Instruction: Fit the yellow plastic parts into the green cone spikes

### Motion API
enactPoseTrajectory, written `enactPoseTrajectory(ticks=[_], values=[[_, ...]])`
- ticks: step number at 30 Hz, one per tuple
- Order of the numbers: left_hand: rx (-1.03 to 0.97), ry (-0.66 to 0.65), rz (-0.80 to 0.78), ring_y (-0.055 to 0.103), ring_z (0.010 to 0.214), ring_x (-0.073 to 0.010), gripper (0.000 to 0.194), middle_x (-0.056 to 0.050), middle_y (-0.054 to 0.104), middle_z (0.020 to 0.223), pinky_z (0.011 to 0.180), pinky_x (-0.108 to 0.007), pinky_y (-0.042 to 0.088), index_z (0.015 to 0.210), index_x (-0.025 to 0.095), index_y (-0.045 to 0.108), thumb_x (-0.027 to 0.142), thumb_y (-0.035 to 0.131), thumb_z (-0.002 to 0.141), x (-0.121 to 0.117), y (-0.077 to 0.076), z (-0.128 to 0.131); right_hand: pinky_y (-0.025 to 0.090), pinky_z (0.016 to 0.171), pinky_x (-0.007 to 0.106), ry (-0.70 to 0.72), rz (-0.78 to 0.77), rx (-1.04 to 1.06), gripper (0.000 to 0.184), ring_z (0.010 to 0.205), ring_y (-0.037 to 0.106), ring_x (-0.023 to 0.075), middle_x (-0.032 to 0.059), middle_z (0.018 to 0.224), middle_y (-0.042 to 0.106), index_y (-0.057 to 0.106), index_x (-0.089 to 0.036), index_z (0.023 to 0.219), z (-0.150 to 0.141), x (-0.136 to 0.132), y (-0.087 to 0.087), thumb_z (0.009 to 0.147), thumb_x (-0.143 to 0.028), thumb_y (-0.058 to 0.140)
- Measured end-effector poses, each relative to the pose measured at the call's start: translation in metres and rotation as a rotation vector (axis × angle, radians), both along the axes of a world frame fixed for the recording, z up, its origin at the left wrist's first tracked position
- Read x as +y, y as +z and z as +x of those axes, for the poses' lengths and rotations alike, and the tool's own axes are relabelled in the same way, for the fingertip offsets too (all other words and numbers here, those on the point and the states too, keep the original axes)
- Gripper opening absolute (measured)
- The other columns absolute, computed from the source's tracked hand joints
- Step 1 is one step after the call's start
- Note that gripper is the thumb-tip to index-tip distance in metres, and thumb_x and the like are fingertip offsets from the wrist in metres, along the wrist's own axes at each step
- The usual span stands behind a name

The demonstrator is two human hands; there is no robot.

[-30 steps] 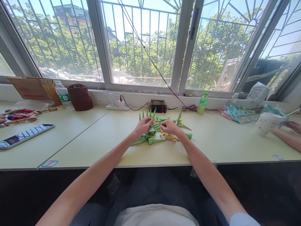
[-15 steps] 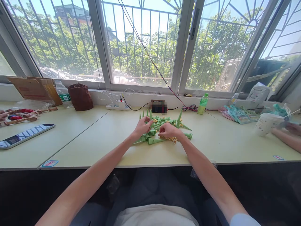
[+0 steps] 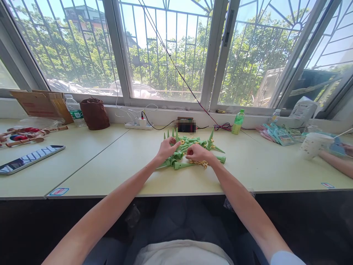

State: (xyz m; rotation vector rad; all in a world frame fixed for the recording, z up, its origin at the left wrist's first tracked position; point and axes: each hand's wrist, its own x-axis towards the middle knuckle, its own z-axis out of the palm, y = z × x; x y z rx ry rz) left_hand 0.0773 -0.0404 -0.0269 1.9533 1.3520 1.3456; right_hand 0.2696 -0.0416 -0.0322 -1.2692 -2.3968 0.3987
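Note:
My left hand is closed on a green plastic cone, mostly hidden by the fingers. Several green cones stand upright just behind it. To its right, my right hand is down at a heap of small yellow pieces, thumb and fingers pinched together. What lies between those fingertips is hidden. More green cones lie on their sides in front of and between the hands. Beyond my right hand another green cone stands upright, with yellow bits near its base.
The pale table holds a phone and wooden sticks at left. Along the back are a brown pouch, power strip and green bottle. At right, a white cup stands near another person's arm.
My right hand has moved down and slightly left onto the yellow pieces. My left hand stays nearly in place; the cone tip that showed above its fingers has dropped from sight.

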Motion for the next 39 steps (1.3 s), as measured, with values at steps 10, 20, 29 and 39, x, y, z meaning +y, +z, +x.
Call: enactPoseTrajectory(ticks=[10,20,29,39], values=[[0.146,0.036,0.039,0.063,0.076,-0.0182,0.024,-0.006,0.069,0.079,0.068,-0.027,0.043,0.076,0.018,0.061,0.042,0.063,0.079,0.0,-0.001,-0.001,0.04,0.056,0.022,0.11,-0.102,0.003,0.009,0.061,0.055,0.0118,0.0001,0.066,0.064,0.069,-0.016,0.071,0.007,0.003,0.004,0.064,-0.022,0.069],[0.184,0.009,0.007,0.055,0.052,-0.0138,0.021,0.002,0.063,0.055,0.058,-0.025,0.039,0.093,0.017,0.061,0.032,0.06,0.078,-0.003,-0.002,0.0,0.041,0.056,0.022,0.122,-0.146,0.036,0.011,0.062,0.056,0.0118,-0.0002,0.067,0.064,0.069,-0.016,0.073,0.008,-0.003,0.009,0.062,-0.02,0.069],[0.274,0.006,-0.024,0.056,0.056,-0.0146,0.014,0.001,0.064,0.059,0.059,-0.026,0.04,0.084,0.019,0.062,0.029,0.06,0.075,-0.006,-0.002,0.002,0.044,0.057,0.022,0.16,-0.234,0.056,0.02,0.064,0.06,0.0139,0.0007,0.07,0.067,0.07,-0.015,0.08,0.013,-0.006,0.013,0.061,-0.023,0.071],[0.289,0.037,-0.012,0.061,0.065,-0.0173,0.03,-0.003,0.069,0.068,0.063,-0.028,0.042,0.08,0.02,0.065,0.049,0.061,0.079,-0.005,-0.003,0.002,0.045,0.058,0.022,0.152,-0.226,0.058,0.019,0.064,0.06,0.0133,-0.0001,0.068,0.066,0.069,-0.015,0.08,0.013,-0.008,0.015,0.06,-0.016,0.067]])
